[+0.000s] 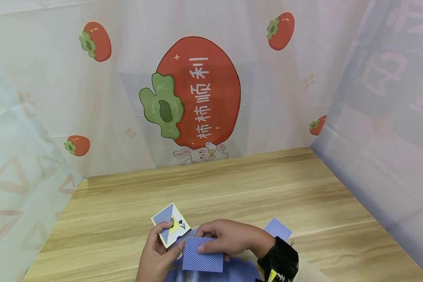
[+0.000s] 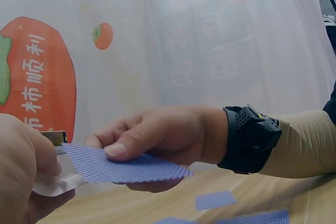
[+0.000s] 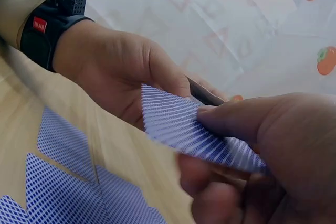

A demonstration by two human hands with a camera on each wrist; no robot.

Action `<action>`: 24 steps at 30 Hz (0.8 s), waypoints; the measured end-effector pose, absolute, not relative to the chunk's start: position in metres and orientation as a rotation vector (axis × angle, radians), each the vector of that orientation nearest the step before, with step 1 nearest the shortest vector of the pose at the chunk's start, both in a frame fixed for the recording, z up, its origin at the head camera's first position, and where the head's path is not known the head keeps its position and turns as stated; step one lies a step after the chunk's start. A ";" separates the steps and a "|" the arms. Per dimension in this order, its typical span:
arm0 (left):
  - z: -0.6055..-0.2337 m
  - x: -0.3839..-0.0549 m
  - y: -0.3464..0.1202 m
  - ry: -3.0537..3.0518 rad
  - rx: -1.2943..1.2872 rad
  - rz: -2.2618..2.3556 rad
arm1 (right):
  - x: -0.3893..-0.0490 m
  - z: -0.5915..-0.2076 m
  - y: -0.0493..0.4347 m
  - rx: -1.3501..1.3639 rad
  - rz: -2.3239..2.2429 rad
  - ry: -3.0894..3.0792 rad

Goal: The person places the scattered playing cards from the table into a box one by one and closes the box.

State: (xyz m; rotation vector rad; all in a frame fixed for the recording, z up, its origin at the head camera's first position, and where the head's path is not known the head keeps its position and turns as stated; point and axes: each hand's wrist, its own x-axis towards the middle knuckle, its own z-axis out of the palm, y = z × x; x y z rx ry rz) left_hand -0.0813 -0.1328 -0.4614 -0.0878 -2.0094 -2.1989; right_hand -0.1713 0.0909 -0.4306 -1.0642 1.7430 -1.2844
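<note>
My left hand (image 1: 155, 252) grips a playing-card box (image 1: 178, 221) printed with a blue pattern and an ace of spades, its thumb along the near side. Just to its right, my right hand (image 1: 230, 237) pinches a blue-backed playing card (image 1: 202, 260) between thumb and fingers, patterned side up. In the left wrist view the held card (image 2: 121, 166) overlaps the end of the box, close by the left fingers. From the right wrist the card (image 3: 170, 119) appears nearly flat under the right thumb (image 3: 226, 119), while the left hand hides most of the box.
Below the hands, several blue-backed cards (image 1: 241, 272) lie spread on the wooden table (image 1: 127, 203). A single card (image 1: 277, 228) lies farther right, partly behind the right wrist. A pale curtain (image 1: 134, 47) with printed persimmons hangs behind and along the sides.
</note>
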 end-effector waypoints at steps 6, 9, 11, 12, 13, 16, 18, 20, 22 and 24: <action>-0.463 -0.082 -0.132 -2.000 -0.154 -2.200 | -0.168 -0.433 0.086 -0.949 -1.400 1.714; -0.463 -0.083 -0.133 -1.997 -0.165 -2.198 | -0.168 -0.434 0.086 -0.909 -1.433 1.709; -0.463 -0.083 -0.133 -1.997 -0.167 -2.187 | -0.168 -0.433 0.085 -0.890 -1.451 1.708; -0.464 -0.083 -0.134 -1.997 -0.179 -2.179 | -0.168 -0.433 0.086 -0.881 -1.459 1.709; -0.464 -0.083 -0.134 -1.995 -0.185 -2.174 | -0.168 -0.433 0.086 -0.875 -1.467 1.708; -0.465 -0.083 -0.135 -1.977 -0.200 -2.170 | -0.168 -0.432 0.086 -0.863 -1.485 1.710; -0.467 -0.084 -0.136 -1.965 -0.223 -2.173 | -0.168 -0.432 0.086 -0.860 -1.492 1.710; -0.468 -0.084 -0.136 -1.952 -0.238 -2.183 | -0.168 -0.433 0.086 -0.858 -1.498 1.712; -0.469 -0.085 -0.137 -1.932 -0.263 -2.203 | -0.168 -0.434 0.085 -0.850 -1.507 1.710; -0.470 -0.085 -0.137 -1.899 -0.315 -2.223 | -0.168 -0.434 0.084 -0.829 -1.520 1.690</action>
